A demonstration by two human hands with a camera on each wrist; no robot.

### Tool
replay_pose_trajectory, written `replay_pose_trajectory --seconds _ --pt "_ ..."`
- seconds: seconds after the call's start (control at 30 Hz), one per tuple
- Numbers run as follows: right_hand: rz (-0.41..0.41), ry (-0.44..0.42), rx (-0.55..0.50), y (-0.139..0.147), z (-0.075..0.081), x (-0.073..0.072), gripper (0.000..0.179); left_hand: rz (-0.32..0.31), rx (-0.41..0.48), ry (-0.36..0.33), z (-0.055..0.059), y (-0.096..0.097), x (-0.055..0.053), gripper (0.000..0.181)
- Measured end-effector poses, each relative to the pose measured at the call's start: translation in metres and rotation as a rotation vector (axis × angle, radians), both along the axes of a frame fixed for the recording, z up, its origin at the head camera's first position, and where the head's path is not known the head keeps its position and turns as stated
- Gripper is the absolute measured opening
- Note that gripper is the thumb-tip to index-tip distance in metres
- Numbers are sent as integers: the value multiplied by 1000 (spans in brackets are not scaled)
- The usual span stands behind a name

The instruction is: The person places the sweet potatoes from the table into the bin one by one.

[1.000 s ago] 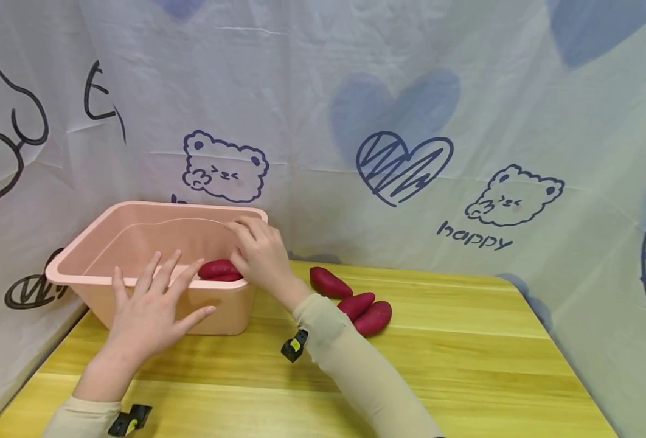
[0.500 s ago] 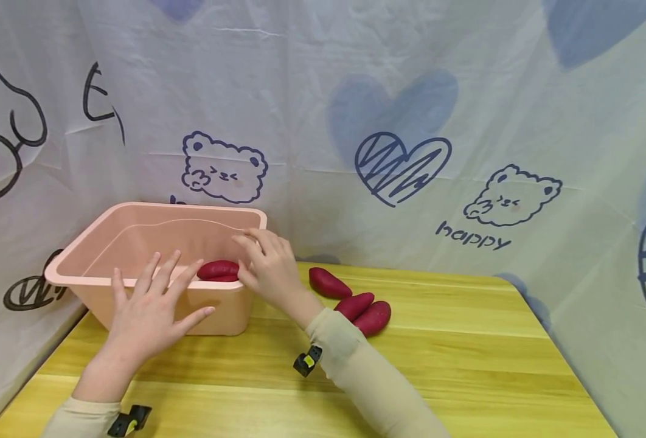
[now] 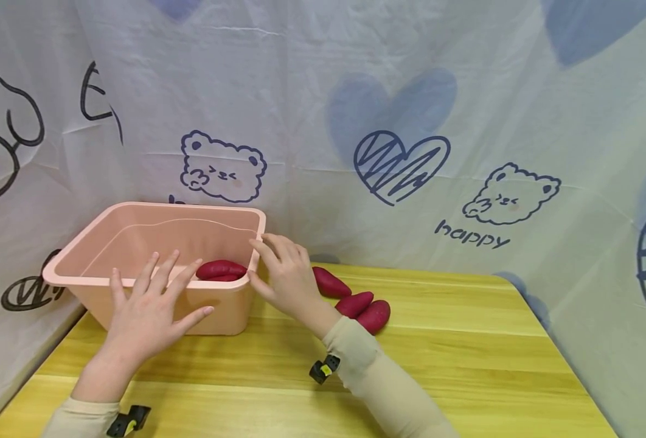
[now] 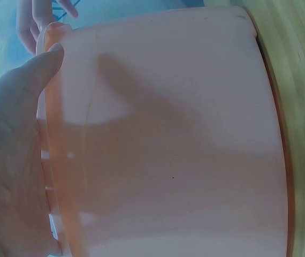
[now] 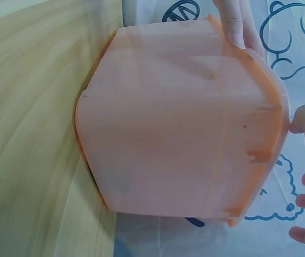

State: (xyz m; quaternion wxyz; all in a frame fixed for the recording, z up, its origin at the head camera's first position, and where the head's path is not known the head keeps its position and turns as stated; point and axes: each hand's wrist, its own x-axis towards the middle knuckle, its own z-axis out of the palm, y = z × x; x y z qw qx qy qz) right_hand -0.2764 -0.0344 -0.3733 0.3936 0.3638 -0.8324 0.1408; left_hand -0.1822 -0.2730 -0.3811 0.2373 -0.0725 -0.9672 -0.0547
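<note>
A pink plastic bin (image 3: 153,304) stands on the left of the wooden table. Inside it, dark red sweet potatoes (image 3: 220,268) lie near the right end; the front wall hides the rest of its floor. My left hand (image 3: 146,313) rests on the near rim, fingers spread and straight. At the bin's right rim, my right hand (image 3: 290,277) holds nothing, its fingers loosely bent. In the right wrist view its thumb tip (image 5: 298,119) is beside the rim; I cannot tell whether they touch. Three more sweet potatoes (image 3: 373,316) lie on the table behind the right forearm.
The wooden table (image 3: 465,347) extends to the right of the bin. A white curtain (image 3: 312,121) printed with hearts and bears hangs behind and along both sides. Each wrist wears a small black device (image 3: 325,369).
My right hand has drawn back from over the bin's inside to its right rim, moving right and a little nearer. The left hand stays put.
</note>
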Motion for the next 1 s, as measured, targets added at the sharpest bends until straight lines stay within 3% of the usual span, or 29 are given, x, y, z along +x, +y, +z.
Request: replay_pose_trajectory --seconds 0.2,0.67,1.0 --pt "-13 -59 43 14 -2 5 57 4 4 -4 0 -1 0 83" --pt "-20 -92 111 60 -22 11 63 -2 4 -9 2 -2 0 83" --pt "-2 -153 127 95 -27 15 65 0 0 -16 3 -1 0 83"
